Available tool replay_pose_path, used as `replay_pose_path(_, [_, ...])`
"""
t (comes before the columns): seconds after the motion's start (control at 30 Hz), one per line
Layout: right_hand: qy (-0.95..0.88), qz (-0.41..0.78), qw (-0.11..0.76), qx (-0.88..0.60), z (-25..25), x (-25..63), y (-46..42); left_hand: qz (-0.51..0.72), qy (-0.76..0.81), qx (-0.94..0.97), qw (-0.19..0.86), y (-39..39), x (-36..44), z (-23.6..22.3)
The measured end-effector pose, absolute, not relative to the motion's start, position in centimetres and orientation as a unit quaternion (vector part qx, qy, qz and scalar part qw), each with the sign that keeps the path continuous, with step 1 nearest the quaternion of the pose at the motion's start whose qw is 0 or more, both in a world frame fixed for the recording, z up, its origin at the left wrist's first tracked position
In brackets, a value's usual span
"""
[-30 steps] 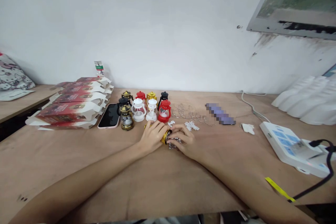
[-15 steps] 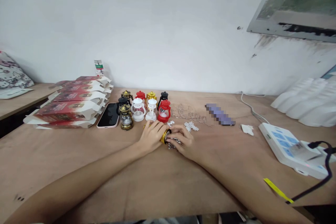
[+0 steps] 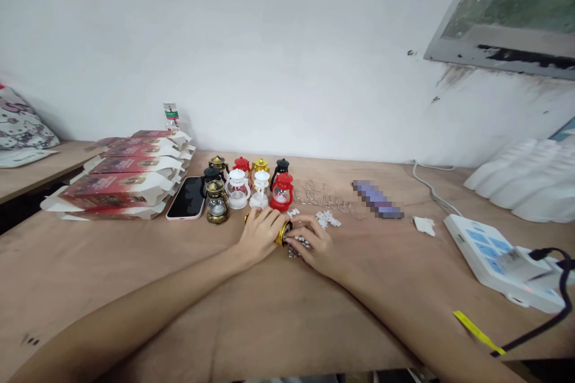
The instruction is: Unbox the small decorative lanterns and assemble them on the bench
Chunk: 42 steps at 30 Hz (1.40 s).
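My left hand (image 3: 259, 233) is wrapped round a small gold lantern (image 3: 283, 232) lying on its side, its dark-rimmed base turned to the right. At that base, the fingertips of my right hand (image 3: 318, 246) are pinched together; what they hold, if anything, is too small to make out. Under the right hand lies a pile of small shiny round pieces (image 3: 302, 241), partly hidden by the fingers. Just beyond the hands stand several mini lanterns, among them a red one (image 3: 281, 192), a white one (image 3: 237, 189) and a bronze one (image 3: 217, 202).
Flattened-end red boxes (image 3: 112, 190) are stacked at left, beside a phone (image 3: 186, 198). Thin wire pieces (image 3: 321, 194) and white tabs (image 3: 327, 219) lie behind my right hand. A blurred purple item (image 3: 377, 198) and a white power strip (image 3: 498, 260) with cables are farther right.
Both hands stay at the gold lantern with almost the same grip. The whole view has shifted slightly; my right fingertips remain at the base.
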State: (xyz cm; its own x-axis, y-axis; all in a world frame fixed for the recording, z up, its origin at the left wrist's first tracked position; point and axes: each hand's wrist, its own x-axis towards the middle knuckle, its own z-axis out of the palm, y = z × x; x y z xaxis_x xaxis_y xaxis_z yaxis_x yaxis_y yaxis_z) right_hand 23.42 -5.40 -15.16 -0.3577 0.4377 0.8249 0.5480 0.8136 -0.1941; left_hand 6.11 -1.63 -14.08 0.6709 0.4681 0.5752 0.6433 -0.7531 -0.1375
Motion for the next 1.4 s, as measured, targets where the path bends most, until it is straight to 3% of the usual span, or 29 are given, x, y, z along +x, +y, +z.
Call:
replay_pose_path(0.43, [-0.830, -0.095, 0.463, -0.296, -15.10, 23.43, -5.38, -0.297, -0.336, -0.883, 0.138, -1.48, 6.24, -14.50])
replay_pose_path(1.4, [-0.846, -0.122, 0.422, -0.302, -14.87, 23.47, -5.31, -0.275, -0.306, -0.895, 0.175, -1.71, 6.13, -14.05])
